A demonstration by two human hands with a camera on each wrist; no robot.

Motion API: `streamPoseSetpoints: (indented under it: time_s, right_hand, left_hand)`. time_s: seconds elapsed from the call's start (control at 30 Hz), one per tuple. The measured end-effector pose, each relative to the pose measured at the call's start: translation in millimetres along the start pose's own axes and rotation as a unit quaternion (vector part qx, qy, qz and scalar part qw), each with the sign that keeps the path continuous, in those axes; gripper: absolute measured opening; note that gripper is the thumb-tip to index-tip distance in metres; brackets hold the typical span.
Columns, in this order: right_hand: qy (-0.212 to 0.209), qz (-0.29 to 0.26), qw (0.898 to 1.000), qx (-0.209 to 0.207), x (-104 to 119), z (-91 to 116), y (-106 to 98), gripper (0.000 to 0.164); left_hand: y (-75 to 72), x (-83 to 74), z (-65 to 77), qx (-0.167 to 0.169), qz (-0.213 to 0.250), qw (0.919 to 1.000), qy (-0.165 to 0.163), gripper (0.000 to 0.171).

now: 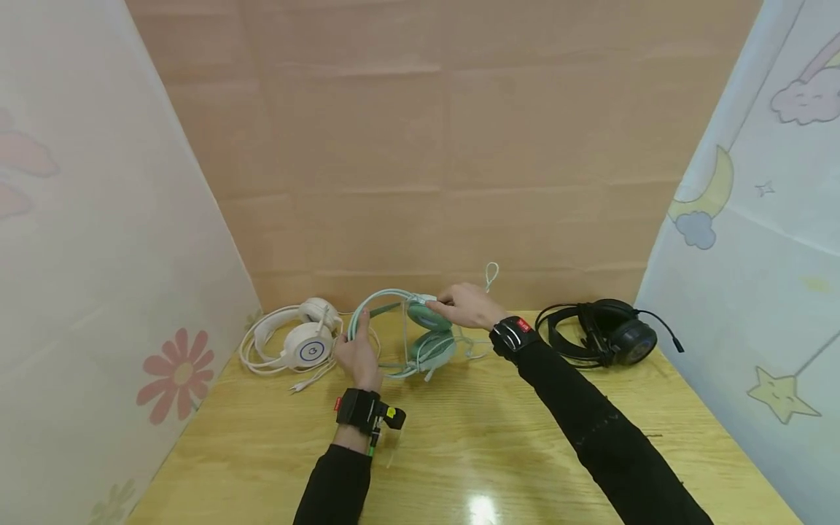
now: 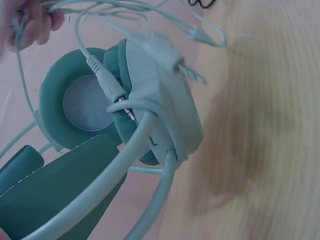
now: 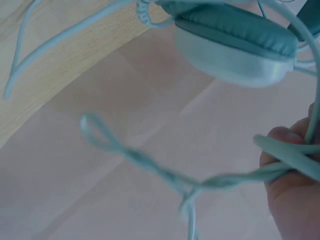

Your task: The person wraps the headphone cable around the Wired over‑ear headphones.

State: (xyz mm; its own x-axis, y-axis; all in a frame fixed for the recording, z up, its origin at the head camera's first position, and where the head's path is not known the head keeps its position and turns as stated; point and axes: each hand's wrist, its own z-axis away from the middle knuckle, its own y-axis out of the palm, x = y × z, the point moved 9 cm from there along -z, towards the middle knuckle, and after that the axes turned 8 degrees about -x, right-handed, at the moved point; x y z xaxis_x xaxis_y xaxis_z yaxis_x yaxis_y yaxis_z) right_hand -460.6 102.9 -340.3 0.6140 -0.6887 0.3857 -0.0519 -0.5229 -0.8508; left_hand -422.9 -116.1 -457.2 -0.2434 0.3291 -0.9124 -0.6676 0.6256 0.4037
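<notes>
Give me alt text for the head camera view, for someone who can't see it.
A person's left hand grips green headphones by the headband over a wooden table while the right hand holds their cable. White headphones lie at left, black headphones with a microphone at right.

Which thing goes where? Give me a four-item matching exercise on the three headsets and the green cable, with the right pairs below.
1. White headset
2. Green headset
3. Black headset
4. Green cable

A. Held in the right grip
B. On the right side of the table, head view
C. By its headband in the left grip
D. On the table's left side, head view

Pairs: 1-D; 2-C; 3-B; 4-A
</notes>
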Motion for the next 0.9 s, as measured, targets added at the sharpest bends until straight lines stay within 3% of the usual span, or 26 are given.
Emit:
streamPoseSetpoints:
  time_s: [0.1, 0.23, 0.37, 0.53, 0.63, 0.9]
  right_hand:
    - [-0.015, 0.009, 1.000, -0.008, 3.5, 0.3, 1.7, 0.044]
    - [-0.028, -0.013, 0.999, 0.012, 6.9, 1.4, 7.8, 0.036]
    - [-0.007, -0.010, 1.000, 0.022, 1.5, 5.5, 13.0, 0.021]
    - [0.043, 0.016, 0.999, -0.004, -7.5, 10.2, 11.1, 0.035]
    - [0.051, 0.003, 0.999, -0.014, -7.1, 10.7, 11.7, 0.040]
    - [0.071, -0.027, 0.997, 0.033, -7.8, 17.1, 23.0, 0.036]
  left_hand:
    - [7.2, -3.8, -1.2, 0.003, 0.016, 0.9998, -0.007, 0.054]
    - [15.4, -4.0, -3.2, -0.002, 0.011, 0.9997, -0.020, 0.054]
    - [17.7, -3.5, -5.8, -0.015, 0.004, 0.9995, -0.027, 0.056]
    - [19.1, -0.5, -6.8, -0.025, -0.001, 0.9993, -0.027, 0.059]
    - [21.3, -0.4, -7.6, -0.027, 0.010, 0.9992, -0.026, 0.059]
    - [26.8, -6.9, -6.2, -0.024, 0.028, 0.9990, -0.027, 0.059]
